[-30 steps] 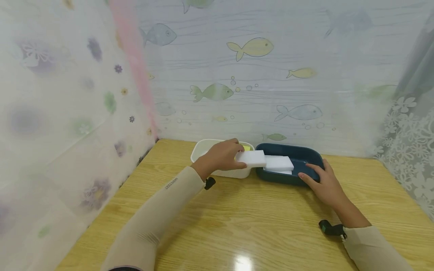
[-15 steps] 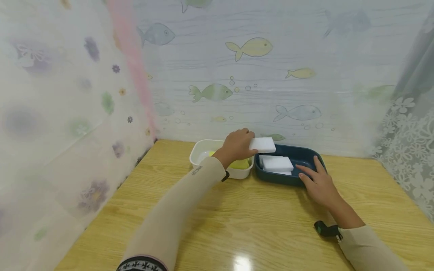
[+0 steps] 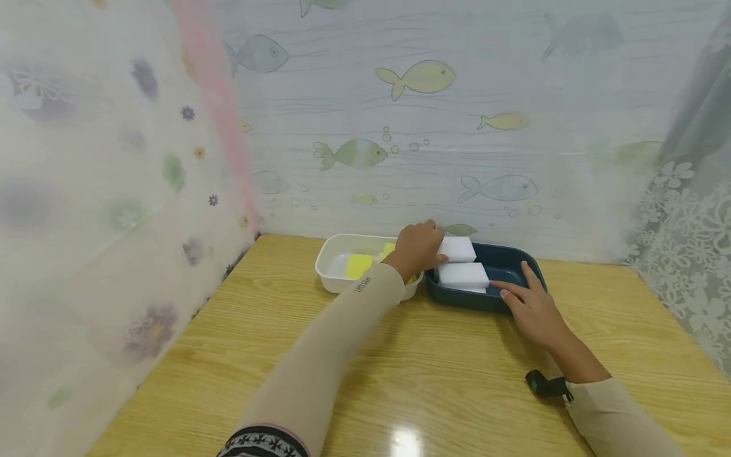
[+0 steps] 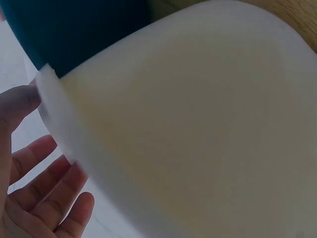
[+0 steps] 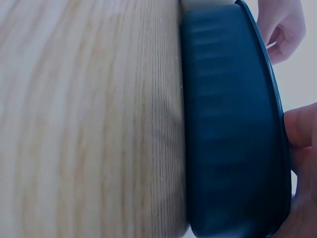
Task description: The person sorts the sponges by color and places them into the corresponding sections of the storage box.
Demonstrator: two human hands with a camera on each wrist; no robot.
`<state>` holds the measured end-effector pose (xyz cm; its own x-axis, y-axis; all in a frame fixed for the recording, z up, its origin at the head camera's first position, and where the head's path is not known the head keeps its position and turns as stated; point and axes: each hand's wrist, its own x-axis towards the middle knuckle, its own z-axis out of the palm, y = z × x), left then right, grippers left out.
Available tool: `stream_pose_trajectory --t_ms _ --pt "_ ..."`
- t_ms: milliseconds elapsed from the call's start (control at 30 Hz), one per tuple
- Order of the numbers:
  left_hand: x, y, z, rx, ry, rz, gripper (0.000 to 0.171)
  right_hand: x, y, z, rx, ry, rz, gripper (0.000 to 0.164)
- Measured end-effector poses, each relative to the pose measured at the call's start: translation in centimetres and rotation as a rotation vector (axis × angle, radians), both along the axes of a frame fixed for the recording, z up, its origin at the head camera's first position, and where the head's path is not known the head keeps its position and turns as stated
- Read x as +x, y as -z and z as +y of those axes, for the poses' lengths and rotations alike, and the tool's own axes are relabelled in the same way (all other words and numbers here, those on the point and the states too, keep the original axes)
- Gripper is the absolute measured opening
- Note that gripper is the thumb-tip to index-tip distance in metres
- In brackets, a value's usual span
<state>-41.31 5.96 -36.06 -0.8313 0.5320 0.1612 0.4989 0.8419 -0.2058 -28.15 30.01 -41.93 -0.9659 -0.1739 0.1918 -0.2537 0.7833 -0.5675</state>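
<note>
My left hand pinches a white sponge block by its left end, at the back left of the dark blue bin. Just in front of it, another white block lies in the bin on top of a further white piece. My right hand is at the bin's front right, its fingers extended over the inside and a fingertip close to the front block. In the right wrist view, the right thumb touches the bin's rim. The left wrist view shows mostly the white bin's side, beside the left fingers.
A white bin stands against the blue bin's left side, with yellow pieces inside, partly hidden by the left arm. Both bins sit near the back of a wooden table. A fish-print curtain hangs close behind.
My left hand has carried the white block from above the white bin rightward and then down into the back left of the blue bin. The right index finger has moved slightly left.
</note>
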Motion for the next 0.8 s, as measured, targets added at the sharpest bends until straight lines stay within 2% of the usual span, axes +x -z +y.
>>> stream_pose_trajectory --t_ms 167,533,800 --pt "-0.2 0.2 0.2 -0.009 -0.004 -0.009 0.054 -0.1 -0.1 0.1 -0.04 -0.005 -0.02 0.046" --pt "-0.2 0.9 0.4 0.068 0.032 -0.071 0.047 0.1 -0.1 0.1 -0.05 -0.023 -0.022 0.044" --pt "-0.1 1.2 0.9 0.062 0.021 -0.152 0.032 -0.1 -0.2 0.0 -0.045 -0.035 -0.017 0.042"
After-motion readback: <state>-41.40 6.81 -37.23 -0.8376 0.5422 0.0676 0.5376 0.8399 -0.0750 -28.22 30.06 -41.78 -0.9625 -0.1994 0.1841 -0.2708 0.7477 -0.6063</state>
